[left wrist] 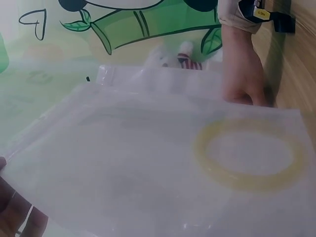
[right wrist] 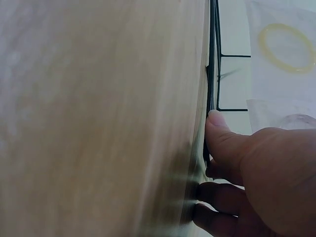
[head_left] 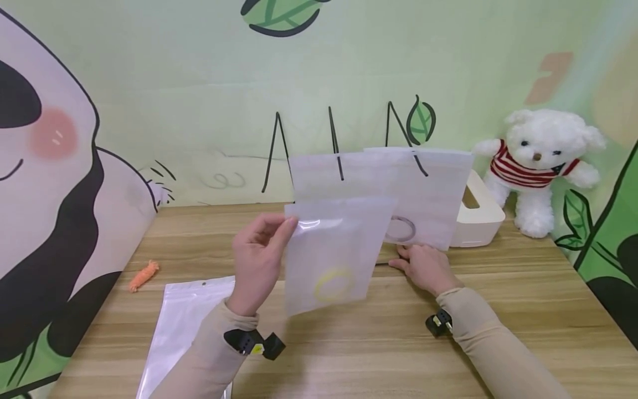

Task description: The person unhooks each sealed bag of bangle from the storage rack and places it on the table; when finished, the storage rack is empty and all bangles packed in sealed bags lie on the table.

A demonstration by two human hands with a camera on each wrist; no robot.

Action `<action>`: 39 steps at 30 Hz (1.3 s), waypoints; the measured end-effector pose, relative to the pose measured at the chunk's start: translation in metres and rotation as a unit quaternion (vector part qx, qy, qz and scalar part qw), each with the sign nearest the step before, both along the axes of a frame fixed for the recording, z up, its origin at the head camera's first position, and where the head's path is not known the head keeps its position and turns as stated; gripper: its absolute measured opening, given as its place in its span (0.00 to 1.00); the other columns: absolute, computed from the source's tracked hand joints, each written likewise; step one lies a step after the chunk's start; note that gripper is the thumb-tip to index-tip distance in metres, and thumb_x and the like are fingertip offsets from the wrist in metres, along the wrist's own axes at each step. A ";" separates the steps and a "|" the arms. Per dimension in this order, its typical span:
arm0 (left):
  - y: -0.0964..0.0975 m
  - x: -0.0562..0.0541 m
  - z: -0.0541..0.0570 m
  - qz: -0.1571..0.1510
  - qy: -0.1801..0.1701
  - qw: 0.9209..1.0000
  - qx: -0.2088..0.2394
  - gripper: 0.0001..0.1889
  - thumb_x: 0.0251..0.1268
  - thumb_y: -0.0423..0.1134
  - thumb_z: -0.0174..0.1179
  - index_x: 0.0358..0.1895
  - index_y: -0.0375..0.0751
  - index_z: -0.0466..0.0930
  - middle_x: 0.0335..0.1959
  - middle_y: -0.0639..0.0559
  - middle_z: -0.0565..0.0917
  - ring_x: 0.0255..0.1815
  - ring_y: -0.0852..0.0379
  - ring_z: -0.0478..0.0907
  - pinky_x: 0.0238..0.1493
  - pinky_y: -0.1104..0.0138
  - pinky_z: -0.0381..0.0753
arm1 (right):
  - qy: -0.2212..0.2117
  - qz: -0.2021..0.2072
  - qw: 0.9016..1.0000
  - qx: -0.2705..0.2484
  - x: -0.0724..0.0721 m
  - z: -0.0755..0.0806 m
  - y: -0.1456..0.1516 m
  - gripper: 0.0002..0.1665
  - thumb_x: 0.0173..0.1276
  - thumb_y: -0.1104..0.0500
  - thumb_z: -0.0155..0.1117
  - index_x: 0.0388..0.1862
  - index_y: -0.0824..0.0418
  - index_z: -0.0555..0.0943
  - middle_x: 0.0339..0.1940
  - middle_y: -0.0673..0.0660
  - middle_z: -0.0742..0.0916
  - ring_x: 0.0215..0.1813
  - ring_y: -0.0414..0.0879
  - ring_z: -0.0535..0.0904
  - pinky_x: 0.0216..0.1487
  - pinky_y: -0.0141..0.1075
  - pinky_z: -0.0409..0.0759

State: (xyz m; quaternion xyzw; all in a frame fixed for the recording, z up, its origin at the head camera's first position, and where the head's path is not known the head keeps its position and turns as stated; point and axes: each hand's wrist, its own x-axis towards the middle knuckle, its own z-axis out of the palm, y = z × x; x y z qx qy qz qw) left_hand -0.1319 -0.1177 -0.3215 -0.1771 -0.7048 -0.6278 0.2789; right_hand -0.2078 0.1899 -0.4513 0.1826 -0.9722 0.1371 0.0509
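Note:
My left hand (head_left: 256,263) pinches the left edge of a translucent zip bag (head_left: 319,244) between thumb and fingers. Inside that bag lies a yellow bangle (left wrist: 203,155). Behind it, two similar bags hang on a black wire display rack (head_left: 271,145); the right-hand hanging bag (head_left: 438,199) contains a purplish-grey bangle (head_left: 413,228). The left hook bears no bag. Low at the tabletop, my right hand (head_left: 426,269) grips the rack's black base bar (right wrist: 211,89), its thumb on the bar. Whatever the middle hanging bag (head_left: 319,180) contains is hidden by the front bag.
Another white zip bag (head_left: 184,316) lies flat at the front left, partly under my left forearm. An orange candy-shaped item (head_left: 144,275) is at the far left. Behind the rack's right side stand a white box (head_left: 478,227) and a white teddy bear (head_left: 535,166), near the wall.

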 end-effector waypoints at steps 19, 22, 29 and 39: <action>-0.037 0.015 -0.013 0.080 -0.074 0.994 -0.007 0.06 0.65 0.31 0.63 0.33 0.30 0.79 0.14 0.55 0.71 0.13 0.64 0.59 0.13 0.71 0.56 | 0.002 0.003 1.000 -0.006 -0.001 -0.002 0.000 0.23 0.65 0.44 0.66 0.51 0.58 0.85 0.38 0.69 0.86 0.35 0.64 0.83 0.20 0.47 0.76; -0.042 0.016 -0.016 0.087 -0.094 0.992 -0.002 0.07 0.65 0.32 0.63 0.33 0.29 0.79 0.14 0.55 0.71 0.13 0.65 0.60 0.13 0.71 0.56 | 0.002 0.002 1.000 -0.008 -0.001 -0.002 0.001 0.24 0.65 0.44 0.66 0.52 0.59 0.85 0.39 0.69 0.86 0.34 0.63 0.83 0.20 0.46 0.75; -0.054 0.014 -0.026 0.088 -0.134 0.987 -0.001 0.07 0.65 0.32 0.63 0.34 0.29 0.79 0.14 0.56 0.73 0.14 0.66 0.61 0.15 0.73 0.57 | -0.002 0.003 1.000 -0.011 0.002 -0.001 0.000 0.26 0.65 0.44 0.66 0.55 0.60 0.84 0.42 0.69 0.86 0.35 0.62 0.84 0.21 0.46 0.77; -0.071 0.006 -0.029 0.091 -0.200 0.975 -0.024 0.10 0.67 0.36 0.62 0.37 0.29 0.79 0.18 0.55 0.75 0.25 0.61 0.72 0.32 0.69 0.74 | -0.004 -0.002 1.000 -0.012 0.001 -0.001 0.000 0.28 0.66 0.44 0.66 0.57 0.61 0.82 0.47 0.70 0.85 0.39 0.65 0.84 0.23 0.49 0.79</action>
